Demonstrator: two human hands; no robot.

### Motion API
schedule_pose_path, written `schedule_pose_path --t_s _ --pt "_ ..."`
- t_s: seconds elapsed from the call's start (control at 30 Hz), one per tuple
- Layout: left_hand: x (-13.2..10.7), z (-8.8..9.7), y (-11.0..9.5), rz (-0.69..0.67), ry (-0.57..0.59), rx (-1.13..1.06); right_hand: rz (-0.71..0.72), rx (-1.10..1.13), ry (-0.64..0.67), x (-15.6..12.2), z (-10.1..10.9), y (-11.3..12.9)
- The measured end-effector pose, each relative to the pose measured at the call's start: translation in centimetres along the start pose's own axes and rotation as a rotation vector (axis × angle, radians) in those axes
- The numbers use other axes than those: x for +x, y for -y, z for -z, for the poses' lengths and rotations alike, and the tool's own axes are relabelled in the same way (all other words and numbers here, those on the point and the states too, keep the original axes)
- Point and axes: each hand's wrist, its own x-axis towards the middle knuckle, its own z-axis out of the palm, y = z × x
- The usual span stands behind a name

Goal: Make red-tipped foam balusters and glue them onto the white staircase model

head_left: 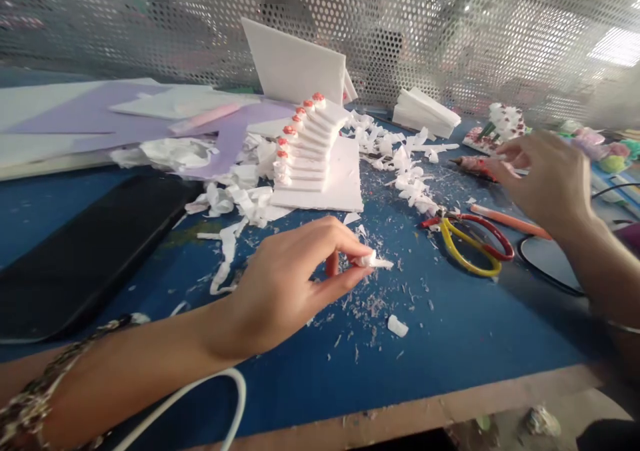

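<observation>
My left hand (295, 284) is closed in a pinch on a small white foam piece (370, 260), whose narrow tip sticks out to the right, above the blue tabletop. At the right, my right hand (547, 174) has its fingers curled round a red glue gun (477, 167) with a dark pointed nozzle; part of its body is hidden by the hand. Behind my left hand a fanned stack of white foam strips (310, 151) with red-and-white tips stands on a white foam square (345, 174). White scraps (397, 326) and crumbs lie round the left hand.
Yellow-and-red-handled scissors (470, 244) and an orange stick (510, 221) lie before the right hand. A black phone (95, 258) is at the left, a white cable (240, 391) in front. Foam sheets (65, 114) and a perforated metal screen (200, 31) stand at the back.
</observation>
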Motion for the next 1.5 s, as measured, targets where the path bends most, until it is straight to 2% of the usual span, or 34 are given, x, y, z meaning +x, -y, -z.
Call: schedule_pose_path --t_s 0.1,0.17,0.27,0.37,0.5,0.67,1.13,1.5 --pt "0.0 -0.1 -0.3 0.038 0.008 -0.001 0.356 0.420 -0.071 -1.5 3.5 6.1" --pt "0.1 -0.1 -0.5 0.051 0.014 0.012 0.464 0.558 -0.020 -2.7 5.1 9.1" --pt "0.2 -0.2 -0.8 0.068 0.032 -0.001 0.516 0.729 0.056 -4.0 5.7 10.9" --pt "0.2 -0.4 -1.0 0.104 0.053 -0.021 0.521 0.813 0.123 -4.4 5.0 11.0" --pt "0.1 -0.5 -0.9 0.141 0.071 -0.041 0.516 0.822 0.149 -4.3 4.4 11.0" --pt "0.1 -0.6 -0.9 0.131 0.061 -0.058 0.500 0.825 0.163 -4.3 4.5 11.1" --pt "0.3 -0.5 -0.9 0.127 0.163 -0.125 0.396 0.940 0.290 -4.1 4.4 11.2" --pt "0.4 -0.8 -1.1 0.085 0.154 -0.048 0.400 0.921 0.299 -4.1 4.3 11.2"
